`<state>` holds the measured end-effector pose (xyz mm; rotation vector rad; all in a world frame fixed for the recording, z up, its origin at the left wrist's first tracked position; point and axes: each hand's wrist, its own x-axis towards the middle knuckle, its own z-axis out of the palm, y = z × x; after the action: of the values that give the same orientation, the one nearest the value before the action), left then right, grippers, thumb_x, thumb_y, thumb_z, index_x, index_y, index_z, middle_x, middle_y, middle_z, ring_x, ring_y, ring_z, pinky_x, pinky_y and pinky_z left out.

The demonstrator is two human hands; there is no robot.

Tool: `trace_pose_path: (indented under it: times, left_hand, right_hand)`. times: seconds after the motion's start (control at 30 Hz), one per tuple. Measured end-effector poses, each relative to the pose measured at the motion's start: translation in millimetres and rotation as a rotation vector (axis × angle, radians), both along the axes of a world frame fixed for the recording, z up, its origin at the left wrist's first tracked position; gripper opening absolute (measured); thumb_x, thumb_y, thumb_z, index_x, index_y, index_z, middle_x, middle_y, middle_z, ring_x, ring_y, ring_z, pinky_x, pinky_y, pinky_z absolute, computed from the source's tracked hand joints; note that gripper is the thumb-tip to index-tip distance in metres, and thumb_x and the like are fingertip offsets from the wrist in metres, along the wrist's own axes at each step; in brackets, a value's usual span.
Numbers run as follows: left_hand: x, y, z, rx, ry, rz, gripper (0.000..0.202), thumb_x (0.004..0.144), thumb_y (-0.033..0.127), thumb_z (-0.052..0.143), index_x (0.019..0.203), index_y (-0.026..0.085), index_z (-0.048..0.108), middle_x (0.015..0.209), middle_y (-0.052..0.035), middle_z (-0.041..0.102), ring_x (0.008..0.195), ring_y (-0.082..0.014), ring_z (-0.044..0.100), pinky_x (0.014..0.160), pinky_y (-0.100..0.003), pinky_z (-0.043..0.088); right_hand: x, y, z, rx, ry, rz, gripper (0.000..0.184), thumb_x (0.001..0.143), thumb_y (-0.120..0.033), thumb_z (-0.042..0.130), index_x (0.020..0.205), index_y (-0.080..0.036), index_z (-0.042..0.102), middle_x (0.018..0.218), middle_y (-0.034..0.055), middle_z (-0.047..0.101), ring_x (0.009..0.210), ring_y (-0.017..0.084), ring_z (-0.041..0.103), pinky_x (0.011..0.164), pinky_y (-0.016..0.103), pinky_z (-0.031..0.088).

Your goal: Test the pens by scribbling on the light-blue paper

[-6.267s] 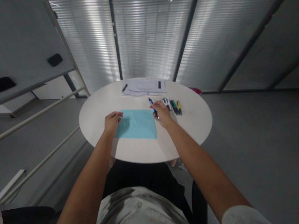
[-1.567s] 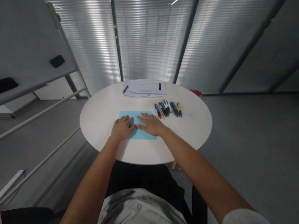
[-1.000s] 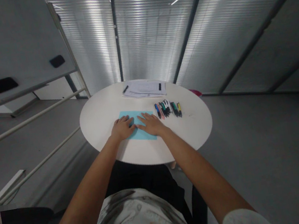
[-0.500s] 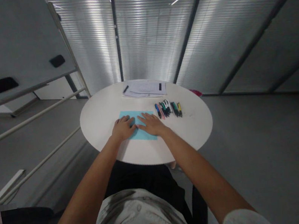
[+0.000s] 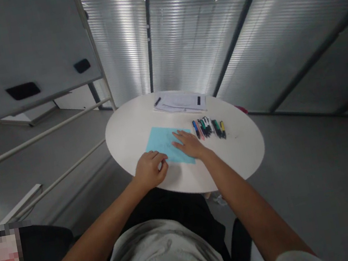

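My right hand (image 5: 188,144) lies flat, fingers apart, on the right part of a light blue paper sheet (image 5: 163,142). Faint marks show on the sheet. My left hand (image 5: 150,169) rests on the white round table (image 5: 127,129) near its front rim, fingers curled, just below the sheet's lower left corner. It holds nothing I can see. To the right of my right hand lies a row of several pens and markers (image 5: 209,128), out of reach of my fingertips.
A stack of printed papers (image 5: 180,102) with a black pen (image 5: 157,101) lies at the table's far edge. A pink object (image 5: 241,109) shows past the right rim. A whiteboard on a stand (image 5: 20,49) stands at left, with blinds behind and grey floor around.
My left hand has come off the sheet, back toward me, and curled, uncovering the sheet. My right hand stays on it. The whole view has shifted slightly as my head moved.
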<state>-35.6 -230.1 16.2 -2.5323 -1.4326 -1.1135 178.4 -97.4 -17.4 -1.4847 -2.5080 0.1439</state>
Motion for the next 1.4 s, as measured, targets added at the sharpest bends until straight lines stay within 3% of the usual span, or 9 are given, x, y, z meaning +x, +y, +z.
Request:
trace_pose_path:
  times: [0.27, 0.43, 0.63, 0.77, 0.87, 0.97, 1.1, 1.27, 1.4]
  left_hand:
    - [-62, -76, -23.6, -0.265, -0.049, 0.028, 0.022, 0.085, 0.017, 0.048, 0.095, 0.019, 0.068, 0.083, -0.0052, 0.068, 0.077, -0.0163, 0.062, 0.071, -0.029, 0.047]
    - [-130, -101, -49.5, -0.466, -0.031, 0.269, 0.026, 0.088, 0.025, 0.044, 0.096, 0.021, 0.068, 0.090, -0.0051, 0.070, 0.084, -0.0178, 0.064, 0.076, -0.029, 0.047]
    - [-234, -93, -107.0, -0.731, -0.086, 0.759, 0.033, 0.088, 0.033, 0.040, 0.097, 0.020, 0.070, 0.098, -0.0073, 0.072, 0.092, -0.0230, 0.066, 0.077, -0.030, 0.045]
    - [-292, -91, -143.7, -0.849, -0.163, 0.959, 0.036, 0.088, 0.032, 0.038, 0.098, 0.017, 0.069, 0.096, -0.0116, 0.071, 0.095, -0.0269, 0.065, 0.082, -0.033, 0.046]
    - [-327, -99, -160.7, -0.774, -0.277, 1.234, 0.039, 0.087, 0.028, 0.041, 0.114, 0.010, 0.063, 0.116, -0.0195, 0.064, 0.107, -0.0286, 0.062, 0.091, -0.035, 0.045]
    - [-354, -114, -169.4, -0.702, -0.361, 1.463, 0.056, 0.085, 0.031, 0.048, 0.135, 0.009, 0.045, 0.143, -0.0246, 0.041, 0.116, -0.0321, 0.058, 0.096, -0.039, 0.045]
    - [-380, -134, -175.8, -0.743, -0.307, 1.488, 0.068, 0.085, 0.031, 0.051, 0.144, 0.005, 0.030, 0.150, -0.0282, 0.027, 0.129, -0.0363, 0.046, 0.101, -0.042, 0.041]
    - [-401, -144, -193.2, -0.893, -0.357, 1.511, 0.079, 0.083, 0.038, 0.055, 0.146, 0.006, 0.019, 0.155, -0.0328, 0.008, 0.119, -0.0400, 0.054, 0.095, -0.047, 0.044]
    - [-415, -139, -212.0, -0.960, -0.443, 1.659, 0.075, 0.081, 0.035, 0.055, 0.142, 0.002, 0.027, 0.151, -0.0344, 0.021, 0.123, -0.0461, 0.050, 0.098, -0.050, 0.042]
  right_hand:
    - [2, 5, 7.4, 0.145, 0.186, 0.028, 0.041, 0.095, -0.043, 0.046, 0.123, -0.021, 0.066, 0.133, 0.0107, 0.062, 0.134, 0.028, 0.045, 0.111, 0.052, 0.033]
    - [-14, -12, 40.2, 0.269, 0.318, 0.110, 0.026, 0.094, -0.035, 0.051, 0.095, -0.024, 0.074, 0.107, 0.0070, 0.073, 0.112, 0.027, 0.060, 0.103, 0.055, 0.037]
    - [-70, -92, 67.8, 0.060, 0.661, 0.483, 0.026, 0.096, -0.031, 0.049, 0.083, -0.021, 0.069, 0.084, 0.0045, 0.072, 0.082, 0.018, 0.065, 0.078, 0.034, 0.051]
    - [-113, -148, 43.1, -0.180, 0.566, 0.783, 0.028, 0.096, -0.028, 0.048, 0.076, -0.020, 0.067, 0.075, 0.0036, 0.069, 0.071, 0.014, 0.062, 0.069, 0.028, 0.048]
    - [-136, -171, 14.5, -0.159, 0.365, 0.778, 0.033, 0.095, -0.030, 0.046, 0.068, -0.021, 0.064, 0.069, 0.0045, 0.065, 0.065, 0.014, 0.057, 0.066, 0.029, 0.044]
    - [-147, -181, -11.4, -0.189, 0.320, 0.764, 0.036, 0.095, -0.029, 0.045, 0.065, -0.021, 0.062, 0.067, 0.0058, 0.063, 0.066, 0.016, 0.056, 0.067, 0.031, 0.042]
    - [-146, -188, -45.0, -0.333, 0.348, 0.707, 0.038, 0.097, -0.029, 0.043, 0.064, -0.020, 0.060, 0.067, 0.0045, 0.062, 0.065, 0.015, 0.056, 0.065, 0.029, 0.040]
    - [-140, -194, -87.5, -0.456, 0.334, 0.577, 0.040, 0.096, -0.030, 0.045, 0.060, -0.020, 0.059, 0.063, 0.0022, 0.058, 0.061, 0.013, 0.055, 0.061, 0.027, 0.039]
    - [-140, -195, -102.9, -0.521, 0.372, 0.509, 0.038, 0.096, -0.028, 0.045, 0.064, -0.019, 0.063, 0.068, 0.0028, 0.063, 0.067, 0.014, 0.059, 0.066, 0.027, 0.042]
